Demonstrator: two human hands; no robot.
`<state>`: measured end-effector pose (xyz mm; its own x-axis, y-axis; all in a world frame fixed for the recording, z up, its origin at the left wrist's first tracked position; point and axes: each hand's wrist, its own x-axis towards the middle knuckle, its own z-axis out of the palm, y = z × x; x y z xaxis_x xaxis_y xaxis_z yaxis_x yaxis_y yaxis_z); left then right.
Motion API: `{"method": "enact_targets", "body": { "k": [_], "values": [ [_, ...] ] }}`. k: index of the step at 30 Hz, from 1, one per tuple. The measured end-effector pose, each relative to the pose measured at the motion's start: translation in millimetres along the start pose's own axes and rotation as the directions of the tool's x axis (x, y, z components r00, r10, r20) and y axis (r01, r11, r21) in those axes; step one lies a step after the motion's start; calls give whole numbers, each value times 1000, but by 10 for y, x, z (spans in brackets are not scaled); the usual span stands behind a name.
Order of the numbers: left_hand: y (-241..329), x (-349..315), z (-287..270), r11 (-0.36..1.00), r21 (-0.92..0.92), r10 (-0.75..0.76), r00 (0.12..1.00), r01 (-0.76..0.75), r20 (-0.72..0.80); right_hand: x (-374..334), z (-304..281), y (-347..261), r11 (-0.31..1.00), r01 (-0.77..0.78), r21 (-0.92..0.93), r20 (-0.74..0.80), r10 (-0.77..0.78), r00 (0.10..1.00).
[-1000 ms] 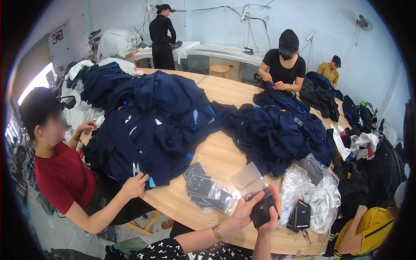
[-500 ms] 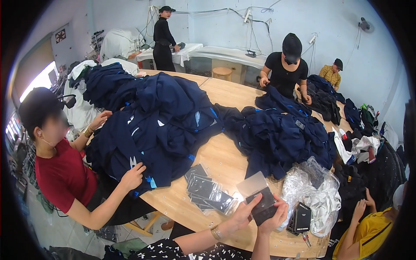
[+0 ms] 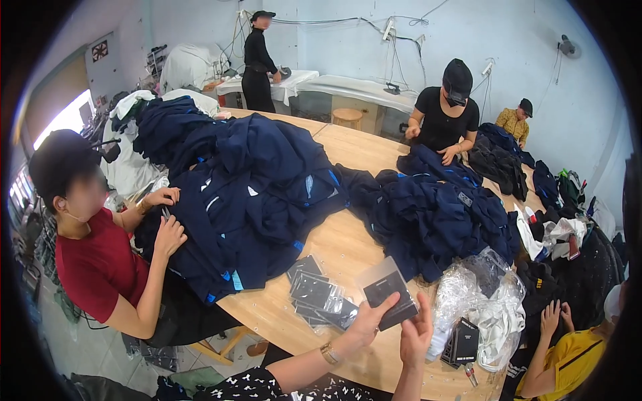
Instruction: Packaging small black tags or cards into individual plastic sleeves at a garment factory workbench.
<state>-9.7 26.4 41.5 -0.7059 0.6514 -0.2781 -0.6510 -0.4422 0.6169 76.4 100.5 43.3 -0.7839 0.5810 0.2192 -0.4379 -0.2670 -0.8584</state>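
Observation:
Above the table's front edge, my left hand (image 3: 369, 321) pinches a black card in a clear plastic sleeve (image 3: 382, 282), its thumb lying across the front. A pale see-through flap shows at the sleeve's top. My right hand (image 3: 416, 337) is just right of the card, fingers stretched and apart. Whether a fingertip touches the card's edge, I cannot tell. To the left of my left hand, several similar dark cards in clear sleeves (image 3: 315, 292) lie in a loose, overlapping pile on the wooden table (image 3: 351, 234).
Navy garments (image 3: 257, 180) heap over the left; another navy heap (image 3: 438, 214) lies ahead. Crumpled clear plastic bags (image 3: 485, 287), a stack of black tags (image 3: 463, 341) and a small red-handled tool (image 3: 472, 374) are at right. A co-worker in red (image 3: 100, 267) holds scissors; others stand around.
My right hand has let go of the card and spread its fingers. The card has shifted slightly left and up in my left hand. The red-shirted co-worker's hands have come together.

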Motion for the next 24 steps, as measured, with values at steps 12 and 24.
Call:
{"method": "enact_targets", "body": {
  "k": [12, 24],
  "values": [
    [-124, -9, -59, 996, 86, 18, 999, -21, 33, -30, 6, 28, 967, -58, -250, -37, 50, 998],
    [-110, -5, -82, 972, 185, 150, 989, -145, -14, -10, 35, 93, 967, -74, -244, -72, 58, 996]
  ]
}}
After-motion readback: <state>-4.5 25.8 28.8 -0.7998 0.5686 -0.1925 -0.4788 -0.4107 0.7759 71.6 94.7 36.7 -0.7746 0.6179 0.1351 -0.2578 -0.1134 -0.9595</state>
